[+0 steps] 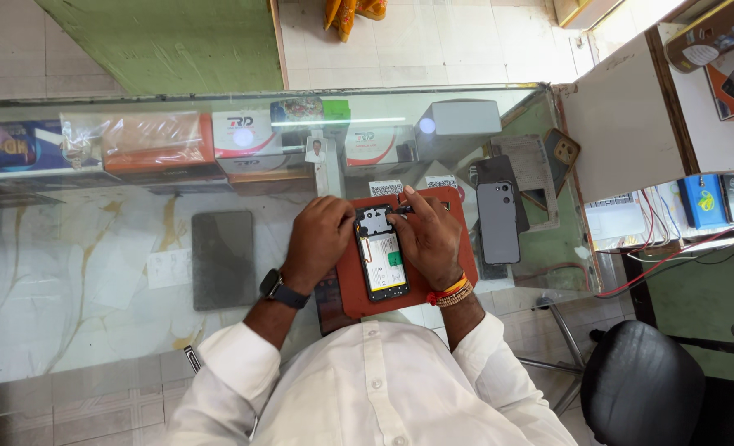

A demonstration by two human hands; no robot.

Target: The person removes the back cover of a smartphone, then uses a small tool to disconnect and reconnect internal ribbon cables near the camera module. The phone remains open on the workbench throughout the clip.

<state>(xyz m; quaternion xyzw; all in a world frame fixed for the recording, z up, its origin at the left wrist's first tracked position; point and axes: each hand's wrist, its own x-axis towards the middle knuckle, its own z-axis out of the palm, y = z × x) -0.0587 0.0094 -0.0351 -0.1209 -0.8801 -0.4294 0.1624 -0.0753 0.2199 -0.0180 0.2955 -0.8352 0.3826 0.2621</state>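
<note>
Opened phone [382, 263], back removed, on red mat [348, 285] atop glass surface [94, 272]. Left hand [320, 239] in grip on its left edge; right hand [427, 239] holds thin tool [402, 210] at its top. Grey back cover [498, 221] just right of the right grip.

head cam | looks straight down from above | mid-distance over glass counter [94, 272] | single view

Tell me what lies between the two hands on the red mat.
In the head view, the opened phone lies between the left hand and right hand, on the red mat.
</note>
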